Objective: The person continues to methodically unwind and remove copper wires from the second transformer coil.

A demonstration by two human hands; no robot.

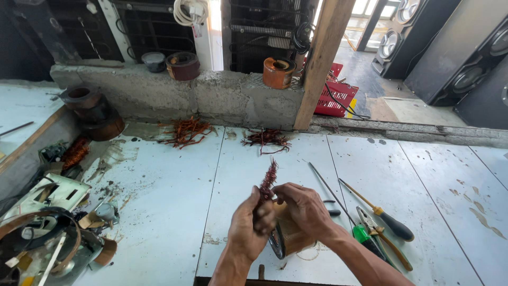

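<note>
Two hands worked at the stator (pixel 288 235): the left hand (pixel 248 230) clenched tight around a copper wire bundle (pixel 267 180), the right hand (pixel 304 209) clamped on the stator, seemingly steadying it

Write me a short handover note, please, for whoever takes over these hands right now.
Left hand: gripping a bundle of copper wire that sticks up from the stator.
Right hand: steadying the stator from above on the white floor.
Done: two wire piles lie by the concrete ledge.
Left: this bundle is not yet out.
Screwdrivers and pliers lie to the right.
</note>
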